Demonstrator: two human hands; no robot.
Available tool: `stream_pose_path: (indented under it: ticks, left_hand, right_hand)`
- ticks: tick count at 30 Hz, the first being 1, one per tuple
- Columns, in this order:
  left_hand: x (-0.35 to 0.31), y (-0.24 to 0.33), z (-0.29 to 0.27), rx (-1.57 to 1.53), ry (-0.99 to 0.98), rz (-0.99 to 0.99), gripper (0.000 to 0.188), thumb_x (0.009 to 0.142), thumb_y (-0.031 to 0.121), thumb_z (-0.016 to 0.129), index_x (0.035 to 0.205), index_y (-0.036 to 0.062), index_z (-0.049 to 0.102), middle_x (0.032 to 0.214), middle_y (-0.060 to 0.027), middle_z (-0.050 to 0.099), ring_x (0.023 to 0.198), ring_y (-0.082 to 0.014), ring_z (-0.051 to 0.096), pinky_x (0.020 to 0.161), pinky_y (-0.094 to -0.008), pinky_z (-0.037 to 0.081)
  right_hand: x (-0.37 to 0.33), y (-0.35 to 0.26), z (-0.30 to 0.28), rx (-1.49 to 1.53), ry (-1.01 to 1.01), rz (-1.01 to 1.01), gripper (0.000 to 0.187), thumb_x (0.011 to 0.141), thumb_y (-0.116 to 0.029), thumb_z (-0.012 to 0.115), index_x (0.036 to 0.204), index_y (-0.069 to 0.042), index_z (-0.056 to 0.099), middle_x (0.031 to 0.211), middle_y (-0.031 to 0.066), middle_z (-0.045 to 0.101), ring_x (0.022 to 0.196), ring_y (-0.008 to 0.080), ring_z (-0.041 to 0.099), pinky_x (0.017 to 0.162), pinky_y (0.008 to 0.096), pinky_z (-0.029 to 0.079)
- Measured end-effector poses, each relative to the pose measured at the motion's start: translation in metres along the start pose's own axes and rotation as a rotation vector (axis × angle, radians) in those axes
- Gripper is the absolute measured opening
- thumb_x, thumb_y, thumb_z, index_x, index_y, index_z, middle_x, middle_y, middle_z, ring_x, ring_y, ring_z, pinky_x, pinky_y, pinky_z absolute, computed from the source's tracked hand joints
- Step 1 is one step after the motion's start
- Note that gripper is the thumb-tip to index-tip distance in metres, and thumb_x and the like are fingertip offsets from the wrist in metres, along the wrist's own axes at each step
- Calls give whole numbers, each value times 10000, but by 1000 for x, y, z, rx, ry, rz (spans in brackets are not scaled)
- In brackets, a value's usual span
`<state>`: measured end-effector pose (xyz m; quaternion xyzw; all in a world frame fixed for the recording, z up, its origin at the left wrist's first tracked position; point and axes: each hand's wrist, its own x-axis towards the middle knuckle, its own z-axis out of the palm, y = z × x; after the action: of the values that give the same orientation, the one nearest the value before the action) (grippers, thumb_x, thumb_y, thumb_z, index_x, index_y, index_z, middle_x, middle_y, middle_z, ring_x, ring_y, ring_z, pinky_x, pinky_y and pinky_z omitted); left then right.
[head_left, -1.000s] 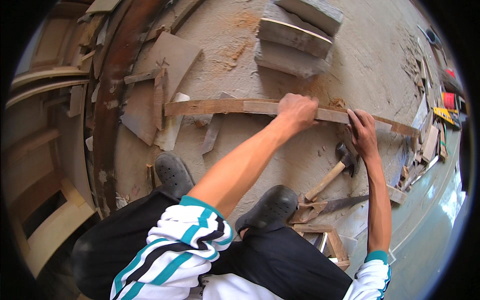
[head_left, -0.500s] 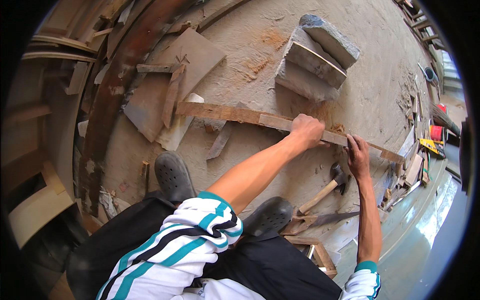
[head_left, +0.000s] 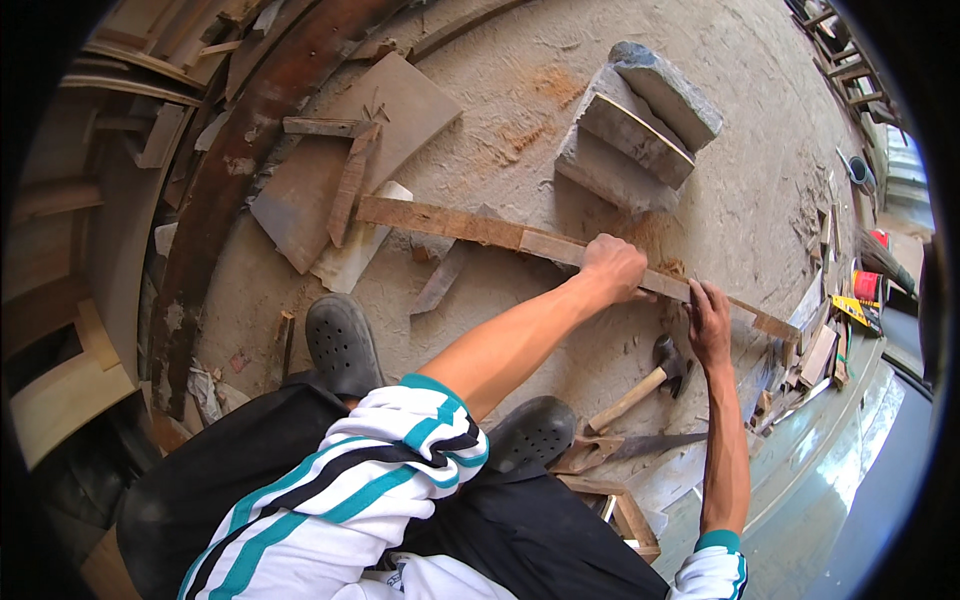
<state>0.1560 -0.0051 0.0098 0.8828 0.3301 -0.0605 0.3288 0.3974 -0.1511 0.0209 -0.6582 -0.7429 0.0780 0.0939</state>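
Observation:
A long, rough wooden strip (head_left: 440,218) lies crosswise in front of me, with a shorter, paler piece of wood (head_left: 552,247) along its middle. My left hand (head_left: 613,266) is closed over both near the paler piece's right part. Just to the right, my right hand (head_left: 710,318) grips the strip from the near side, fingertips over its upper edge; its thumb is mostly hidden. Below the hands a hammer (head_left: 630,400) with a wooden handle rests on the ground, beside a handsaw (head_left: 640,445) with a wooden grip.
Beyond the strip stand stacked stone blocks (head_left: 640,130). At left, a flat board (head_left: 400,105) carries wood scraps, beside a curved rusty beam (head_left: 215,200). A wooden frame (head_left: 630,520) lies near my right knee. Offcuts and a yellow-black tool (head_left: 857,313) lie at right, by a glossy sheet (head_left: 800,500).
The view has shifted slightly. Both hands keep their hold on the wood, with the right hand a little nearer the left.

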Motion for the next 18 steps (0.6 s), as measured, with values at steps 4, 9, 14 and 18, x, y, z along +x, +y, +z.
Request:
stream_pose_path:
  ticks: [4,9,14,18]
  left_hand:
    - [1,-2,4,-21,37,2,695,778,711,751,989,49,767,931,-168,777,887,-335,767,764,-439,596]
    - [2,-3,3,-12,30,17,716,763,748,733,912,48,764,872,-187,764,849,-363,761,743,-467,600]
    - [2,2,-2,17,37,22,682,800,737,708,895,62,751,861,-167,760,828,-363,752,716,-470,592]
    - [3,3,0,64,32,19,647,827,688,720,943,51,733,894,-164,753,849,-366,744,736,-477,585]
  right_hand:
    - [2,-1,-2,8,-7,-6,548,841,-24,746,1371,-43,607,1287,179,603,1203,390,571,1037,472,460]
    - [3,-3,-1,11,15,5,541,830,-52,764,1352,-51,621,1261,166,617,1197,381,580,1032,463,459]
    - [6,-2,-7,15,38,-7,500,844,-75,761,1328,-56,637,1249,150,624,1199,356,586,1033,456,461]
    - [6,-2,-5,27,67,-13,454,860,-89,753,1300,-54,652,1233,134,635,1189,340,595,1029,449,468]
